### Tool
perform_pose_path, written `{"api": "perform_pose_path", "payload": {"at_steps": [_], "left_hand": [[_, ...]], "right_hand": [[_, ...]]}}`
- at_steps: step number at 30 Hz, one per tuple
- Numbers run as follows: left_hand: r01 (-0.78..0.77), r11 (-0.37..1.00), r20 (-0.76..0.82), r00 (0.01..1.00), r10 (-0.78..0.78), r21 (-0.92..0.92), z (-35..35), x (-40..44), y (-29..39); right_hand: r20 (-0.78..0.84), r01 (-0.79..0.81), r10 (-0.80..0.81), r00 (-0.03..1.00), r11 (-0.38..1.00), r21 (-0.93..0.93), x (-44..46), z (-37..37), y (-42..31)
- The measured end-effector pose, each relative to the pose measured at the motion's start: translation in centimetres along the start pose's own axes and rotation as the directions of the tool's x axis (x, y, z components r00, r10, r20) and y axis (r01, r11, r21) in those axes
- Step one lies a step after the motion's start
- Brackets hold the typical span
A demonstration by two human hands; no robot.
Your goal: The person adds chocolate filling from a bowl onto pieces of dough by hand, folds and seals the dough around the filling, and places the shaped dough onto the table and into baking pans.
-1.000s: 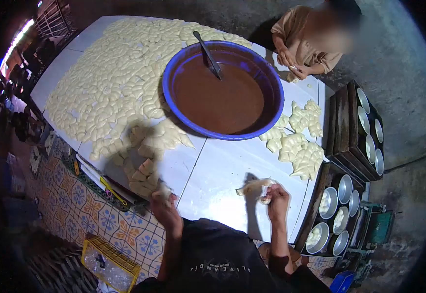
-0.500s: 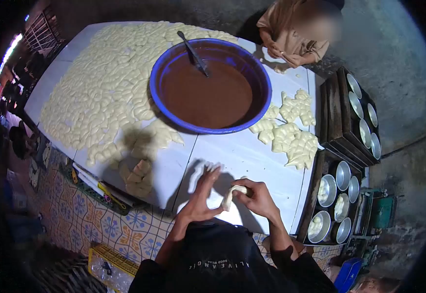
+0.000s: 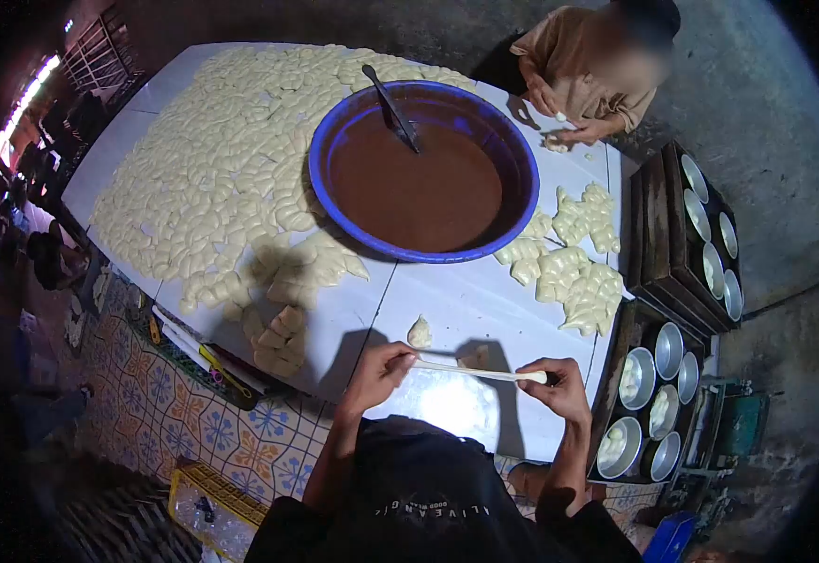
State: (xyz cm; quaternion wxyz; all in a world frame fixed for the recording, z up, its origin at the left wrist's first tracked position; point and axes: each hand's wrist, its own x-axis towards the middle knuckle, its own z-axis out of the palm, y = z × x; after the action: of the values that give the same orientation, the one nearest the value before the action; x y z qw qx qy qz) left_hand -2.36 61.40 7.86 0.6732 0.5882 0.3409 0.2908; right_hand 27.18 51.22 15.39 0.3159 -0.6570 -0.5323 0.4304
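A thin strip of dough is stretched nearly level between my two hands, above the front part of the white tabletop. Its left end is pinched in the fingers of my left hand. My right hand is closed on the other end, where a thicker knob of dough pokes out past the fingers. Just beyond the strip, a small lump of dough lies on the table. Farther back stands a blue basin of brown liquid, with a dark-handled utensil leaning inside it.
Many dough pieces cover the table's left side, and more dough clusters lie at the right. Round metal tins, some holding dough, sit in wooden crates off the right edge. Another person handles dough at the far corner.
My hands have moved apart, drawing the dough from a short folded piece into a long strip. My left hand has gone from spread to pinching. A small dough lump now shows on the table.
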Motion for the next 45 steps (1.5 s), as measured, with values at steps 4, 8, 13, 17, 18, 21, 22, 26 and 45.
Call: {"api": "perform_pose_path", "payload": {"at_steps": [4,8,13,17,18,21,22,26,45], "left_hand": [[-0.18,0.933,-0.643,0.763,-0.068,-0.312,-2.0,-1.0,-3.4],[-0.302,0.952,-0.644,0.739,0.198,-0.054,-5.4,-2.0,-6.0],[-0.162,0.981,-0.428,0.883,0.194,0.111,-0.2,-1.8,-4.7],[-0.141,0.976,-0.215,0.961,0.175,0.165,0.8,-2.4,-1.4],[-0.26,0.916,-0.252,0.905,0.342,0.306,0.6,-2.3,-1.3],[-0.182,0.909,-0.461,0.814,0.353,0.375,-1.2,-1.6,-3.3],[-0.026,0.946,-0.585,0.78,0.221,0.322,-1.7,-1.4,-1.7],[0.092,0.827,-0.676,0.629,0.384,0.555,-7.3,0.8,-3.0],[0.504,0.581,-0.769,0.404,0.495,0.639,-6.5,-3.0,-6.2]], "right_hand": [[-0.208,0.143,-0.028,0.978,0.813,0.564,0.6,-1.9,9.6],[-0.314,-0.183,-0.154,0.937,0.547,-0.816,2.7,-0.6,11.2],[-0.215,0.173,-0.219,0.952,0.962,-0.212,11.5,7.9,2.6],[0.032,0.333,-0.332,0.943,0.931,-0.148,20.7,17.7,-0.5],[0.026,0.344,-0.347,0.938,0.913,-0.219,22.2,19.2,-1.5],[-0.066,0.455,-0.494,0.867,0.839,-0.3,24.9,22.7,-2.7],[-0.067,0.369,-0.393,0.917,0.901,-0.23,25.1,23.1,-2.8],[-0.088,0.263,-0.248,0.965,0.915,0.306,21.9,21.1,-0.6],[-0.062,0.25,-0.246,0.967,0.966,0.069,24.2,22.2,-1.5]]}}
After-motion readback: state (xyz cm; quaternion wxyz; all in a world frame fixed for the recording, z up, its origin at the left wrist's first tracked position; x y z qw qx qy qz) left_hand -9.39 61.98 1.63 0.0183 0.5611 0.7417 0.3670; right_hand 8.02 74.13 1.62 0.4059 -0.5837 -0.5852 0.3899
